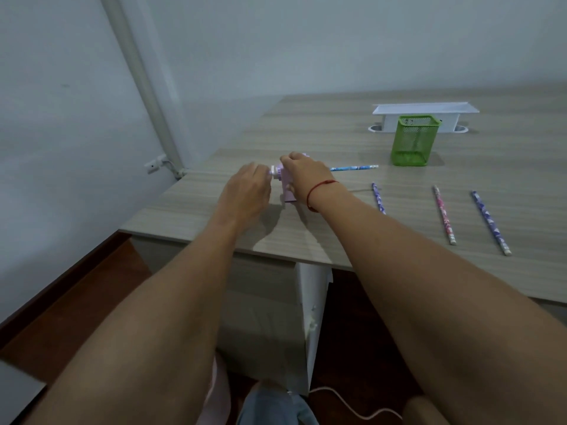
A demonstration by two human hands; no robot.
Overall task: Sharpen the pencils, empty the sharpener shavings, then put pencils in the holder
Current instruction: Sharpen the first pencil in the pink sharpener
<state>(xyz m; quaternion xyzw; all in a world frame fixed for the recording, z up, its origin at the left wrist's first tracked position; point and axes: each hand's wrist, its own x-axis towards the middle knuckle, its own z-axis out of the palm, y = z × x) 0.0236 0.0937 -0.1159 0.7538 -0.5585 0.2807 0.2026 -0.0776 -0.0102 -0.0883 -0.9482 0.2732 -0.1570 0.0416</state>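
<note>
Right hand [303, 176] clamps sharpener [288, 193] from top, to steady it; left hand [245, 191] pinches crank [274, 172] for turning; blue pencil [352, 168] sits inside.

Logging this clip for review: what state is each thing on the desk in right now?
Sharpener: upright, blue pencil inserted, right hand gripping it.
Crank: pinched by left hand.
Holder: upright, no pencils visible inside.
Three loose pencils: flat on desk, apart.
</note>
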